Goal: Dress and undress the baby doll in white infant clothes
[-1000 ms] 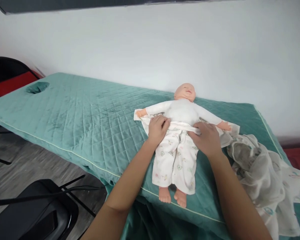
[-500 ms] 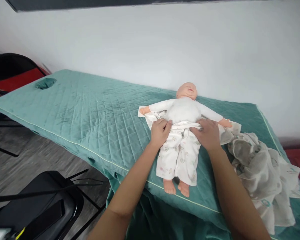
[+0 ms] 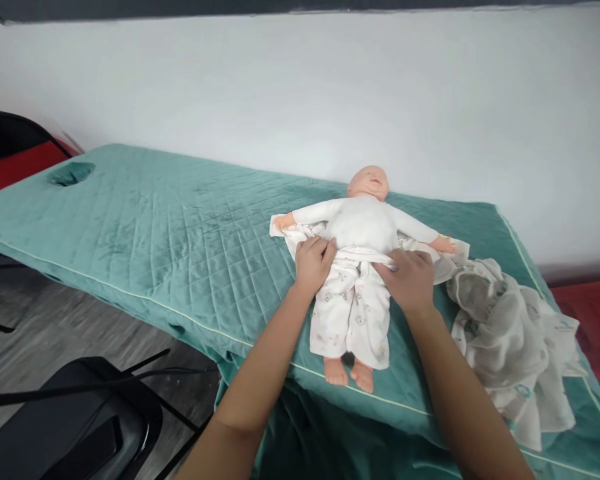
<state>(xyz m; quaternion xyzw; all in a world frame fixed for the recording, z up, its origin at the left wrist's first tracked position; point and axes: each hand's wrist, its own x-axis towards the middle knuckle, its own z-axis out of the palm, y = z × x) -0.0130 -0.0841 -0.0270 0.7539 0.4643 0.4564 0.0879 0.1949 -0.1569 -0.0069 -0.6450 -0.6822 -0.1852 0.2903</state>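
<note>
— Since the doll (image 3: 363,223) lies on its back with its arms spread, is its waist open to both hands?
— Yes. The left hand (image 3: 314,261) and right hand (image 3: 407,280) are apart, one at each side of the waist, with the belly just beyond them.
— Holding what?
— The left hand's fingers are curled shut on the top edge of the printed trousers (image 3: 353,313). The right hand lies over the same edge, knuckles up. Whether it pinches the cloth underneath, I cannot tell.
— Why one on each side?
— Probably so the edge sits level across the body.
— And around them?
— A white cloth (image 3: 287,233) is spread just beyond the left hand, under the doll. A crumpled pile of fabric (image 3: 510,327) lies to the right of the right hand, apart from it. All of it is on the green quilted bed (image 3: 155,227).
</note>
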